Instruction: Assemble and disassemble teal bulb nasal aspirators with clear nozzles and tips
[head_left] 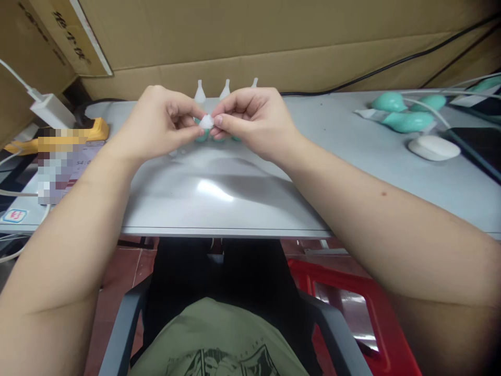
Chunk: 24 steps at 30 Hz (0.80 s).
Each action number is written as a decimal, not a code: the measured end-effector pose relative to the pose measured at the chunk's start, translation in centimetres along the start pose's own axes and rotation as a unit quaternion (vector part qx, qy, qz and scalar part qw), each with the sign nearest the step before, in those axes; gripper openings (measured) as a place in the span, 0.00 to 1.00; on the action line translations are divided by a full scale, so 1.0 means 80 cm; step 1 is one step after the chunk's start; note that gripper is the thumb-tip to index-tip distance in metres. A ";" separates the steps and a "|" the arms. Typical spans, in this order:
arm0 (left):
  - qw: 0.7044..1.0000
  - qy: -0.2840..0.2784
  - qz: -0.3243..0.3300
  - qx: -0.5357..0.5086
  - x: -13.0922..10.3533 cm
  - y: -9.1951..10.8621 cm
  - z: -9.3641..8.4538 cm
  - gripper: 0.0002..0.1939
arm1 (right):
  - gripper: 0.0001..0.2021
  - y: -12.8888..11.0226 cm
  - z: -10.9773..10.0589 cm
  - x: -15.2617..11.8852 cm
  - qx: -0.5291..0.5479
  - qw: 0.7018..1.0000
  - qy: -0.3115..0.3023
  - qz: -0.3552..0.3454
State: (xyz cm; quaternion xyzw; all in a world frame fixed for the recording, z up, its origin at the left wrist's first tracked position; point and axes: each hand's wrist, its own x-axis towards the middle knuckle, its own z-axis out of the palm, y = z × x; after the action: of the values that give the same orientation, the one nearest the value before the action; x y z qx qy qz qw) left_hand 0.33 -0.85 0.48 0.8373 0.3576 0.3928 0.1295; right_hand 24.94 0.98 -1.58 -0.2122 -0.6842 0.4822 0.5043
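My left hand [168, 122] and my right hand [254, 122] meet above the grey table. Thumb and fingers of both pinch one small translucent white cap-like piece [206, 122]; its exact kind is hard to make out. Just behind the hands stand three bulb aspirators, partly hidden by my fingers. Their white pointed nozzles [200, 93] face upward, and some green of a bulb [202, 137] shows below. Small pale bits [178, 153] lie on the table under my left hand.
Several green bulbs [409, 121] lie at the right beside a white rounded case [433, 148]. A yellow power strip [97, 129], a white charger [52, 110] and a phone [84, 162] sit at the left. Cardboard [254, 42] walls the back; a black cable [376, 68] crosses it.
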 end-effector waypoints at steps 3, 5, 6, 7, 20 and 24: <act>1.000 -0.009 0.020 -0.001 0.000 -0.001 -0.001 0.14 | 0.20 0.000 -0.003 -0.002 0.013 1.000 -0.013 0.003; 0.999 -0.013 0.043 0.018 0.000 -0.002 -0.002 0.13 | 0.19 0.001 -0.005 -0.002 0.018 0.999 -0.018 0.020; 0.998 -0.015 0.058 0.031 0.000 -0.003 -0.003 0.13 | 0.19 0.002 -0.006 -0.002 0.022 0.999 -0.019 0.025; 0.996 -0.017 0.071 0.046 0.001 -0.004 -0.003 0.13 | 0.19 0.003 -0.007 -0.001 0.029 0.999 -0.023 0.028; 0.982 -0.036 0.113 0.148 0.004 -0.008 -0.007 0.15 | 0.16 0.012 -0.013 0.000 0.064 0.995 -0.041 0.059; 0.982 -0.039 0.104 0.156 0.004 -0.008 -0.008 0.16 | 0.19 0.011 -0.010 -0.001 0.076 0.994 -0.034 0.072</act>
State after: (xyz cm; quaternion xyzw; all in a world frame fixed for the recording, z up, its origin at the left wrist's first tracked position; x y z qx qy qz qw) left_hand -0.32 -0.24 0.79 0.8944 0.3202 0.3110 -0.0305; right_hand 25.52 1.71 -2.39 -0.2051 -0.6452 0.5752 0.4592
